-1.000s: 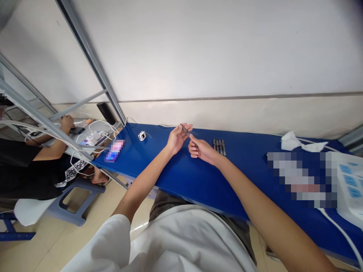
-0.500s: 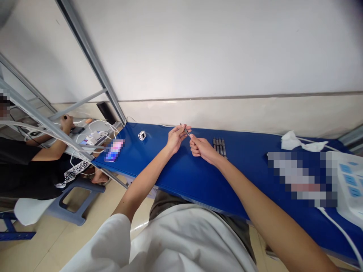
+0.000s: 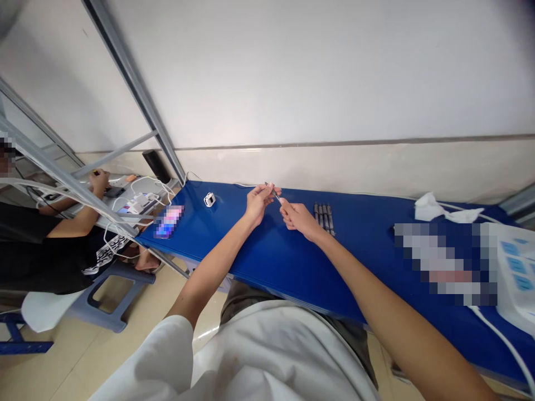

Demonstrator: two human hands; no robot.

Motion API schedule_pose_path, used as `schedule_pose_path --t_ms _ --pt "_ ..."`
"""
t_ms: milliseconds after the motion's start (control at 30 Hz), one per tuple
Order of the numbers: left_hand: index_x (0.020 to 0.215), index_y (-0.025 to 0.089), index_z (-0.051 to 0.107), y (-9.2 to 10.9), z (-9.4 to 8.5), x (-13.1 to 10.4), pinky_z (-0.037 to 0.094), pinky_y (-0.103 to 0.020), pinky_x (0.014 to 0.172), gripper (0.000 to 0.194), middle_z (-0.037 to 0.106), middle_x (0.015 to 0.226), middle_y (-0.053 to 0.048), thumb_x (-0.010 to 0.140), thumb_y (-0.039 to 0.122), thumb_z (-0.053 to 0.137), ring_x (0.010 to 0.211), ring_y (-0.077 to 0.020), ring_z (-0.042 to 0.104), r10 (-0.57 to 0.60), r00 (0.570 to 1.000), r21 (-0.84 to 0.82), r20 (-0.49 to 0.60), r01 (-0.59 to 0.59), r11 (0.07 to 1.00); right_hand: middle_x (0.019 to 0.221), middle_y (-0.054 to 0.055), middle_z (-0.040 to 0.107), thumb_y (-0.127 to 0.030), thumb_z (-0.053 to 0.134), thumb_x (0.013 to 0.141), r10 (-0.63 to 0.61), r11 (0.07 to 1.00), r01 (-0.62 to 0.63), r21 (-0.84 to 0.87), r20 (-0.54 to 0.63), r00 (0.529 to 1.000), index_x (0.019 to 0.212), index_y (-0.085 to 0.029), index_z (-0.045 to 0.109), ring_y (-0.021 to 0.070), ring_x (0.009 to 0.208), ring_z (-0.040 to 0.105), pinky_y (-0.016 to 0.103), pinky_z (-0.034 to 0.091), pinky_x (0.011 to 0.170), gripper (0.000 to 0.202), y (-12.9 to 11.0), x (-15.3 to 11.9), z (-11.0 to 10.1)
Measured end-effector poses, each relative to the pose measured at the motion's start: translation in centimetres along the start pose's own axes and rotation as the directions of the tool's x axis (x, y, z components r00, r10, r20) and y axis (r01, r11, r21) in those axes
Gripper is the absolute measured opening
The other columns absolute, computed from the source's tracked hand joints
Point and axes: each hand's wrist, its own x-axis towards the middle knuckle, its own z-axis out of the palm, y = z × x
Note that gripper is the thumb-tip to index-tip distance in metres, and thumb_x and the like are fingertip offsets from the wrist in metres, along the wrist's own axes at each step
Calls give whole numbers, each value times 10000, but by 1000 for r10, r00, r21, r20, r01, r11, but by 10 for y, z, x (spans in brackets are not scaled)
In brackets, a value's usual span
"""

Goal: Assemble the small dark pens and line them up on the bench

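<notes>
Above the middle of the blue table (image 3: 259, 267) I hold a slim dark pen (image 3: 276, 194) between my two hands. My left hand (image 3: 259, 201) pinches its far end with thumb and fingers. My right hand (image 3: 296, 216) is closed round the near end, its thumb along the barrel. The fingers cover much of the pen, so its tip cannot be made out. Just right of my right hand, several similar dark pens (image 3: 324, 217) lie side by side in a row on the table.
A phone (image 3: 168, 221) and a small white device (image 3: 209, 199) lie on the left. At right are crumpled tissue (image 3: 430, 207), a blurred packet (image 3: 438, 259) and a white appliance (image 3: 516, 273) with a cable. A metal bed frame (image 3: 137, 94) and a seated person (image 3: 45, 245) are at left.
My right hand has shifted very slightly on the pen, its fingers a little changed. Both hands otherwise keep their place, and the row of pens lies as before.
</notes>
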Motion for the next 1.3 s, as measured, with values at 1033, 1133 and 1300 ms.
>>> schedule_pose_path --t_ms 1033,1133,1300 --pt "1128 180 799 1 1 0 507 -475 1226 197 816 1242 -133 961 280 828 1422 -319 699 -66 997 -142 -41 59 988 792 -2 562 -570 714 1032 -75 997 73 -36 -63 995 1121 -251 667 137 555 420 261 312 454 334 6 4 -2" --pt "1147 168 787 2 3 -1 501 -486 1225 197 799 1342 -169 989 284 807 1430 -335 698 -50 999 -133 -18 47 990 804 1 579 -597 706 1030 -104 993 101 -60 -55 993 1133 -240 675 125 542 422 248 329 443 372 9 5 -3" --pt "1157 166 795 -1 1 0 511 -451 1196 189 805 1325 -161 1020 297 780 1356 -313 742 -12 1000 -85 -22 10 996 803 11 588 -615 663 1052 -139 985 133 -113 -48 989 1114 -231 681 129 539 459 254 359 444 389 13 8 -3"
